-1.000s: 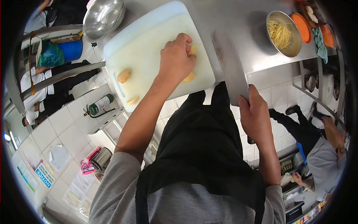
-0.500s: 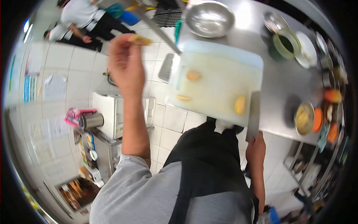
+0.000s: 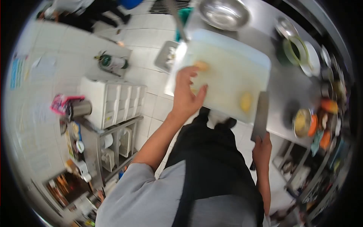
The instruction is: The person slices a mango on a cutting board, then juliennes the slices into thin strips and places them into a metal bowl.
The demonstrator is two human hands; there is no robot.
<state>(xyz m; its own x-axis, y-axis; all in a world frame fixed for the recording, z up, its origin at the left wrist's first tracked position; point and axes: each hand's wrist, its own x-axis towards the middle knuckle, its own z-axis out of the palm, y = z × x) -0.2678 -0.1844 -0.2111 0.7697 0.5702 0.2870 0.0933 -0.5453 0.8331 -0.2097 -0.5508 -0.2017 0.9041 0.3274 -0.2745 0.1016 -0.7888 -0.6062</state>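
A wide-bladed kitchen knife (image 3: 261, 117) is in my right hand (image 3: 261, 151), its blade pointing away from me along the right edge of the pale cutting board (image 3: 230, 49). My left hand (image 3: 187, 92) hovers at the board's left side with thumb and fingers apart, and I see nothing between them. Just beyond its fingertips lies a yellowish-brown food piece (image 3: 202, 66). A rounded yellow piece (image 3: 246, 102) rests on the board close to the blade. Part of a small yellow slice (image 3: 194, 91) shows between my left thumb and fingers, mostly hidden by the hand.
Behind the board stands a steel bowl (image 3: 224, 14). To the right are a green-rimmed container (image 3: 296, 51), a white plate (image 3: 312, 60) and a bowl of yellow food (image 3: 302, 123). A grey tray (image 3: 166, 56) sits past the board's left edge. Another person's legs (image 3: 109, 13) show at the upper left.
My left hand has come down from the upper left to the board; the yellowish piece it held is no longer seen in it. My right hand still holds the knife. The view has shifted.
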